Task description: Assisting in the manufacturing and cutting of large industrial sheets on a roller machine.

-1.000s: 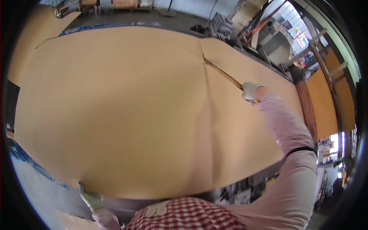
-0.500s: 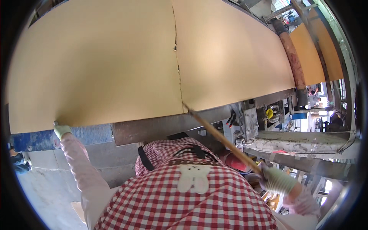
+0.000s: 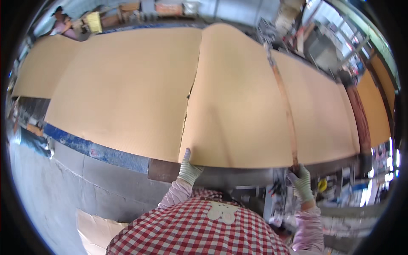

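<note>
Veneer sheet [image 3: 238,110] overhangs the bench's near edge, where the gloved left hand [image 3: 188,169] grips it. Right hand [image 3: 302,182] grasps a long wooden stick [image 3: 284,102] lying across. Blue bench rail [image 3: 85,146] runs left; clutter crowds right.

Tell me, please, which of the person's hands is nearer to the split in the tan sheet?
Left. The left hand grips the sheet's near edge just beside the split; the right hand holds the long wooden stick farther right.
</note>
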`<act>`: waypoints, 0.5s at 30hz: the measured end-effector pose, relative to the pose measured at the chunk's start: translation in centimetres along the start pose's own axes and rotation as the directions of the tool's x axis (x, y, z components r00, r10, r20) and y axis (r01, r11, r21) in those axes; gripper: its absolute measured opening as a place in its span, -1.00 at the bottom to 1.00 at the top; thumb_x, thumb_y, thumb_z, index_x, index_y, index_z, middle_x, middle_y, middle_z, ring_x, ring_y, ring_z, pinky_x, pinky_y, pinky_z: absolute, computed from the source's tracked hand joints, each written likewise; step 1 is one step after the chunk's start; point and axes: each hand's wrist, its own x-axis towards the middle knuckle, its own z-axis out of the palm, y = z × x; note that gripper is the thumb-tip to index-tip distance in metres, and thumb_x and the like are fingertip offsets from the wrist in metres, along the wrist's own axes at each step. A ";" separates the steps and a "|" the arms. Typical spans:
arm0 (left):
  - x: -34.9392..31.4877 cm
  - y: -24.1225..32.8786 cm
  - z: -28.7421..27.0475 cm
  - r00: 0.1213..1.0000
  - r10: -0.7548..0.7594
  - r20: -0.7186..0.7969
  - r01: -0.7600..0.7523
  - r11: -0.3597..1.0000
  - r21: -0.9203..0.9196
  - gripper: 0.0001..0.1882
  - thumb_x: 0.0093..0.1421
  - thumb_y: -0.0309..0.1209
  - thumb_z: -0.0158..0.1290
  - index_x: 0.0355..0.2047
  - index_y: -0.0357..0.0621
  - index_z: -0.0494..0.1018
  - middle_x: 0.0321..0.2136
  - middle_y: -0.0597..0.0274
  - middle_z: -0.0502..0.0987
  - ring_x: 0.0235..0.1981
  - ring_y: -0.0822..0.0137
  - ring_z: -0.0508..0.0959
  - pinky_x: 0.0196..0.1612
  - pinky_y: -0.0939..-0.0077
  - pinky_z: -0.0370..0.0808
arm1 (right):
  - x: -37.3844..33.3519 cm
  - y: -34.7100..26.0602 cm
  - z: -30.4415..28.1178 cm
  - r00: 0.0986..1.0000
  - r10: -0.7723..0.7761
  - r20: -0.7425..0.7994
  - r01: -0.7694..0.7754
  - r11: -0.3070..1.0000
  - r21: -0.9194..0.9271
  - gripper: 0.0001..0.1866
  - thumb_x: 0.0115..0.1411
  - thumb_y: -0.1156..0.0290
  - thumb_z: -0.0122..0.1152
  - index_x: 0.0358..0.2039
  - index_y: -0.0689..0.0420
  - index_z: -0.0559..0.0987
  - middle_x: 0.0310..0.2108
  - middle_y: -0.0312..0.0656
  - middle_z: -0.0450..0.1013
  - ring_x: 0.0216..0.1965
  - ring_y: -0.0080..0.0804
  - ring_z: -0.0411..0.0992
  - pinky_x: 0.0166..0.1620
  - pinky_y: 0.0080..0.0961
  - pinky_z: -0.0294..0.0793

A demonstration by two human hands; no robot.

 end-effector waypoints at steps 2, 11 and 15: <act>0.9 0.8 4.5 0.834 0.546 -0.077 -0.492 0.800 0.342 -0.49 0.04 -0.37 0.14 -0.02 -0.25 0.24 -0.15 0.13 0.42 -0.13 0.26 0.44 -0.12 0.27 0.46 | 6.2 4.5 -0.6 0.998 -0.052 0.026 0.050 0.995 0.081 -0.85 0.02 0.54 0.18 -0.45 0.14 0.36 -0.60 -0.39 0.28 -0.58 -0.65 0.25 -0.53 -0.67 0.29; -9.6 -7.5 34.4 0.209 -0.372 0.904 -0.418 -0.870 -0.262 -0.78 0.12 -0.35 -0.15 -0.36 -0.17 0.44 -0.62 0.16 0.45 -0.63 0.18 0.46 -0.59 0.33 0.39 | 20.0 16.5 16.0 0.770 -0.536 -0.346 0.518 0.842 -0.152 -0.81 0.01 0.53 0.18 -0.36 0.28 0.40 -0.39 -0.13 0.38 -0.36 -0.40 0.33 -0.31 -0.42 0.37; -11.8 1.9 31.3 0.129 0.004 0.992 -0.514 -0.855 0.071 -0.87 0.07 -0.41 -0.05 -0.47 -0.13 0.48 -0.78 0.12 0.35 -0.78 0.12 0.36 -0.72 0.27 0.20 | 15.7 10.9 16.1 0.969 -0.221 0.112 0.188 0.950 0.249 -0.72 0.17 0.43 0.03 -0.15 0.31 0.35 -0.14 -0.06 0.37 -0.13 -0.28 0.31 -0.04 -0.39 0.26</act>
